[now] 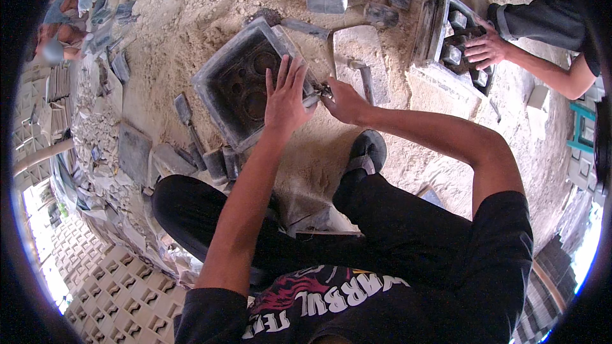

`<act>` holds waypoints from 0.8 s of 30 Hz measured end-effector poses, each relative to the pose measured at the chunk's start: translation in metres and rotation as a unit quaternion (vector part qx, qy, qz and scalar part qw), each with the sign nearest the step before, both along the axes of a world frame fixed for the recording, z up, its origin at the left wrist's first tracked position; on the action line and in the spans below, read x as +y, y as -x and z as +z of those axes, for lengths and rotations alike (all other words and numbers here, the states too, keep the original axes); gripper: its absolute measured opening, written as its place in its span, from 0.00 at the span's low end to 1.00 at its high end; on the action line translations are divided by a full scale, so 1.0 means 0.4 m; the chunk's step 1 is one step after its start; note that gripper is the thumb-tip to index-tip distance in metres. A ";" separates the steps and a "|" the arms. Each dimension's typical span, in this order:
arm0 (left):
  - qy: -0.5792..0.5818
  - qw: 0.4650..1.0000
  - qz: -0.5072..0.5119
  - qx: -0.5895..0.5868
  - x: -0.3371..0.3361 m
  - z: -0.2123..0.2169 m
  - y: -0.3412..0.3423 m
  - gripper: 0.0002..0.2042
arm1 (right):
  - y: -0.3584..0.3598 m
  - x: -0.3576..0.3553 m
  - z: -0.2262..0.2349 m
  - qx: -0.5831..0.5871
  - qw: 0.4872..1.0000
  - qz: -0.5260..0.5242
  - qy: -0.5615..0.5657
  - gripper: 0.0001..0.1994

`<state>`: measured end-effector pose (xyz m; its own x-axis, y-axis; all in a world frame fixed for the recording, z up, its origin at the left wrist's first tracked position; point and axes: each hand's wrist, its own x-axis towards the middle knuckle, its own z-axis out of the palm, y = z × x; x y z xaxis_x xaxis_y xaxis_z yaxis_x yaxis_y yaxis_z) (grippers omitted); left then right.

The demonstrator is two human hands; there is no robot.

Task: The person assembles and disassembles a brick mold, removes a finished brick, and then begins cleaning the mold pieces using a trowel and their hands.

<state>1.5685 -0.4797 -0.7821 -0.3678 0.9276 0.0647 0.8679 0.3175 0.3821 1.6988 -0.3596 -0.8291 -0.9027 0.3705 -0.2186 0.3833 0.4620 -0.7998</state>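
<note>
A square dark metal mould (215, 116) with round shapes inside lies tilted on the dusty ground before me. My left hand (287, 99) rests over its right side, fingers stretched out and slightly apart. At the mould's right corner, my right hand (346, 102) pinches a small dark metal piece (324, 92), perhaps a fastener; the fingers partly cover it. Just beyond my right hand is a pale dusty slab (358, 48), with a dark-handled tool (365, 79) lying across it.
At the right, another person's hand (489, 46) reaches into a second mould (436, 28) holding dark blocks. A grey cylinder (326, 2) lies beyond my mould. A flat-bladed tool (183, 108) and dark blocks (215, 164) lie to its left. Patterned pale blocks (124, 293) are stacked at lower left.
</note>
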 end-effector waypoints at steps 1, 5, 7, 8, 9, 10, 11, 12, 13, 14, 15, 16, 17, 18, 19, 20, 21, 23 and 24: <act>0.000 1.000 0.000 0.003 0.001 -0.001 0.001 0.40 | -0.002 -0.005 0.001 -0.002 1.000 -0.008 0.000 0.21; 0.014 1.000 -0.001 0.000 -0.001 -0.005 0.002 0.40 | -0.026 -0.092 -0.014 0.003 0.996 -0.066 0.066 0.28; 0.023 1.000 0.003 0.004 -0.003 -0.004 0.006 0.41 | -0.035 -0.134 -0.017 0.016 0.995 -0.077 0.060 0.32; 0.025 1.000 0.002 -0.002 -0.003 -0.004 0.006 0.40 | -0.036 -0.143 -0.020 0.022 0.995 -0.082 0.057 0.34; 0.027 1.000 0.000 -0.008 -0.003 -0.003 0.007 0.40 | -0.034 -0.138 -0.022 -0.029 0.994 -0.079 0.070 0.37; 0.029 0.999 -0.001 -0.013 -0.003 -0.002 0.007 0.40 | -0.038 -0.134 -0.023 -0.065 0.992 -0.084 0.071 0.36; 0.027 1.000 0.000 -0.014 -0.003 -0.002 0.006 0.40 | -0.044 -0.128 -0.023 -0.100 0.988 -0.089 0.072 0.36; 0.025 1.000 0.002 -0.014 -0.003 -0.001 0.005 0.40 | -0.047 -0.123 -0.012 -0.136 0.984 -0.093 0.074 0.35; 0.023 1.000 0.005 -0.015 -0.004 -0.001 0.006 0.40 | -0.051 -0.117 0.038 -0.109 0.978 -0.116 0.133 0.27; 0.022 1.000 0.006 -0.013 -0.006 -0.001 0.008 0.40 | -0.059 -0.119 0.030 -0.077 0.983 -0.111 0.125 0.24; 0.020 1.000 0.003 -0.011 -0.003 0.001 0.005 0.40 | -0.076 -0.118 0.009 -0.046 0.986 -0.109 0.115 0.21; 0.019 1.000 0.003 -0.010 -0.005 0.000 0.005 0.40 | -0.084 -0.120 -0.005 -0.015 0.989 -0.103 0.106 0.19; 0.018 1.000 0.005 -0.006 -0.006 0.000 0.005 0.40 | -0.089 -0.119 -0.020 -0.004 0.979 -0.112 0.169 0.19; 0.017 1.000 0.005 -0.003 -0.005 0.000 0.005 0.40 | -0.090 -0.115 -0.028 0.006 0.965 -0.122 0.230 0.18; 0.016 1.000 0.006 0.001 -0.004 -0.001 0.004 0.40 | -0.091 -0.109 -0.037 0.017 0.948 -0.131 0.291 0.18; 0.017 1.000 0.004 0.001 -0.004 -0.001 0.003 0.40 | -0.093 -0.098 -0.044 -0.006 0.927 -0.143 0.347 0.17; 0.018 1.000 0.003 0.001 -0.005 0.001 0.004 0.40 | -0.095 -0.084 -0.054 -0.028 0.902 -0.154 0.403 0.17; 0.024 1.000 0.002 0.001 -0.004 0.004 0.004 0.40 | -0.090 -0.060 -0.077 -0.086 0.869 -0.169 0.458 0.19; 0.030 1.000 0.002 0.000 -0.005 0.003 0.004 0.41 | -0.083 -0.051 -0.086 -0.122 0.863 -0.172 0.459 0.22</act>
